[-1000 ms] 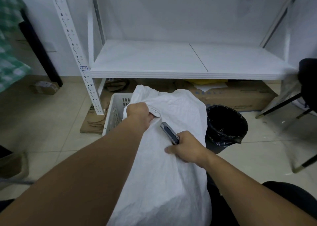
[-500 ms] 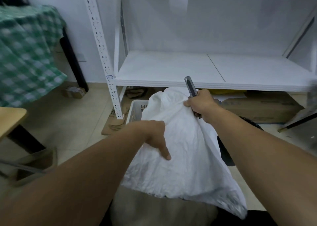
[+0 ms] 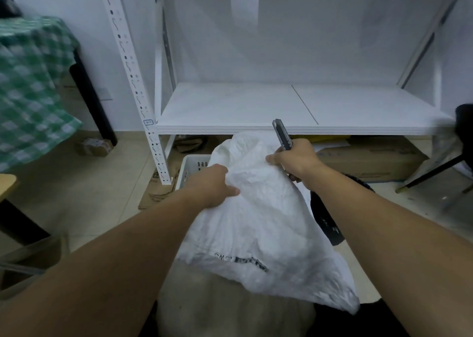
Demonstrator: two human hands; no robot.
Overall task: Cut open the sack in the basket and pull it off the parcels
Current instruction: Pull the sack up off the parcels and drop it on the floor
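Bunching the sack (image 3: 261,221) above the basket (image 3: 190,167), left hand (image 3: 212,185) curls into cloth; right hand (image 3: 294,161) clamps knife (image 3: 281,134) and fabric. Seems light, limp: grip gathered folds.

Left hand (image 3: 212,185) grips a fold on the left side of the white woven sack (image 3: 263,221), which is lifted above the white plastic basket (image 3: 190,167), its printed lower edge hanging toward the camera. Right hand (image 3: 297,160) is at the sack's upper right, fingers curled round a utility knife (image 3: 281,134) pointing up and away. Behind: white metal shelf (image 3: 230,106) with a cardboard box (image 3: 371,160) under it, black bin (image 3: 325,216) right of the sack, green checked cloth (image 3: 30,88) far left.
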